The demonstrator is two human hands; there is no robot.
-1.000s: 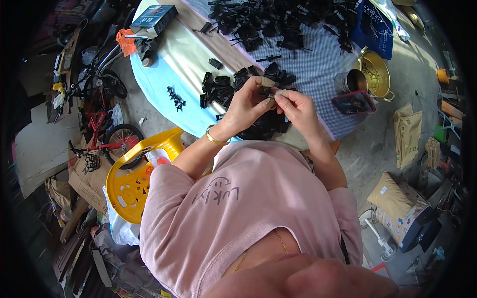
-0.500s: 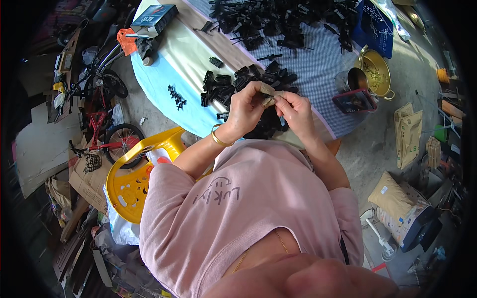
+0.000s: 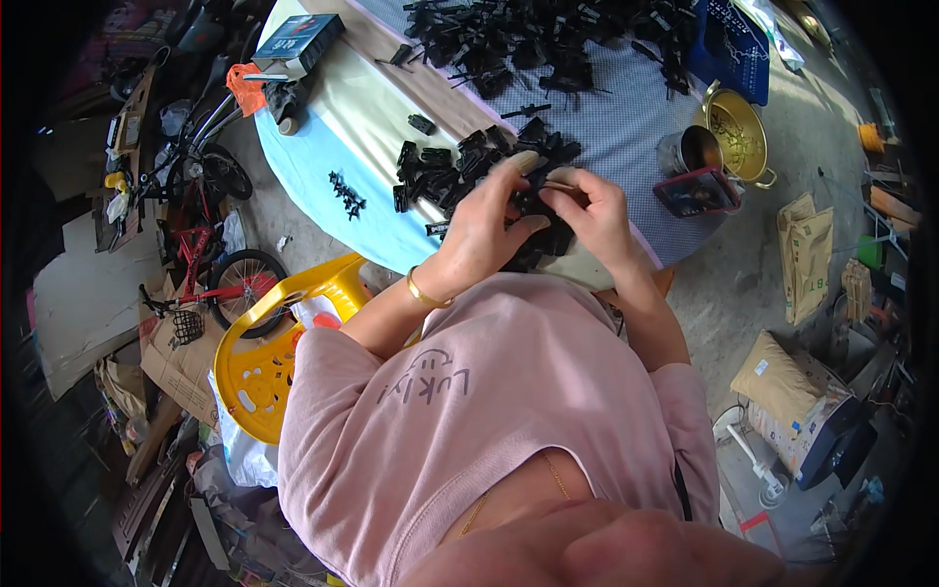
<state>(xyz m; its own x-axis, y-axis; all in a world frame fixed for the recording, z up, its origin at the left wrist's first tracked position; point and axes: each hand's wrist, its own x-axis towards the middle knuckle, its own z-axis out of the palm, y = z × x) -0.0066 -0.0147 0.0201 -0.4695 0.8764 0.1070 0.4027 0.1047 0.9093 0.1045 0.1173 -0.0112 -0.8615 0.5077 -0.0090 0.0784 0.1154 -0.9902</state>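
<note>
My left hand is over the near edge of the cloth-covered table, its thumb and forefinger spread apart with pale covers on their tips. Nothing shows between them. Close beside it, my right hand has its fingers curled and thumb drawn in toward the forefinger; whatever they pinch is too small or hidden to make out. Beneath and beyond both hands lies a heap of black plastic parts, partly covered by the fingers. Left of that heap, a small cluster of tiny black pieces rests on the light blue cloth.
A larger pile of black parts covers the table's far side. At right stand a blue basket, a gold-coloured pan, a metal cup and a phone. A box sits far left; a yellow chair is beside me.
My hands have moved apart from where their fingertips met. The left thumb and forefinger have opened, and the right hand has shifted slightly to the right.
</note>
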